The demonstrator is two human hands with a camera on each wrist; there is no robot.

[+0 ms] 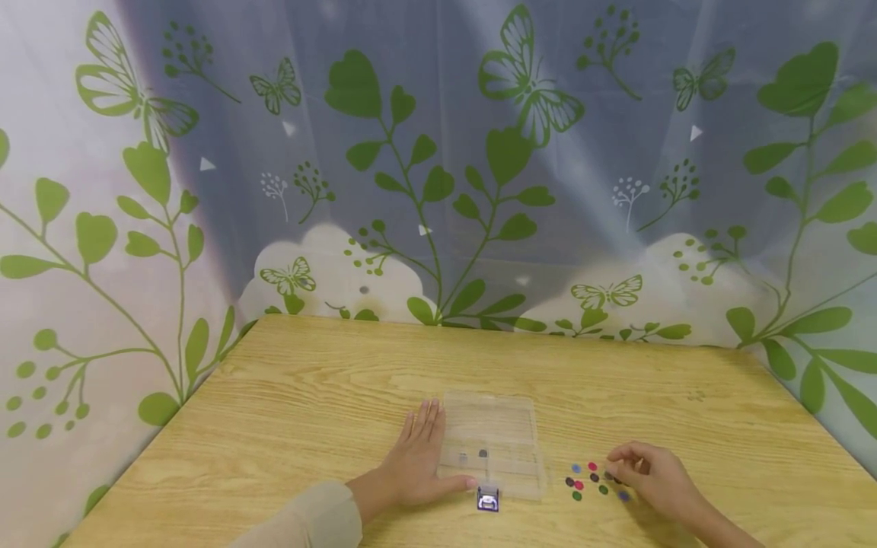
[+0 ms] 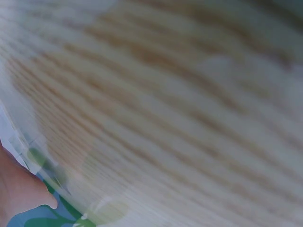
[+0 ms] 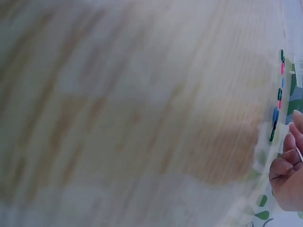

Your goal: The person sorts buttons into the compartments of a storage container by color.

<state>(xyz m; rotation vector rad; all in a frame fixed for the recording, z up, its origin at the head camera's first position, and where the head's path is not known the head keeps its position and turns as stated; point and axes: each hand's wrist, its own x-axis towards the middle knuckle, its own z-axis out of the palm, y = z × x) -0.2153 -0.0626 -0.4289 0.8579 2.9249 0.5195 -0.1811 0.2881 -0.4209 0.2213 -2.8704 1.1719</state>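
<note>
A clear plastic compartment box lies on the wooden table. My left hand rests along its left side with fingers straight, the thumb reaching over its front edge. Inside the box is a small dark disc. At the front edge sits a shiny silver and dark-blue piece. My right hand is over the right end of a group of small coloured discs, its fingers bent. Among them are a red disc and a green disc. I cannot tell whether the right fingertips hold one.
The wood-grain table extends around the box and discs. Behind it hangs a curtain printed with green leaves and butterflies, which also runs down the left and right sides.
</note>
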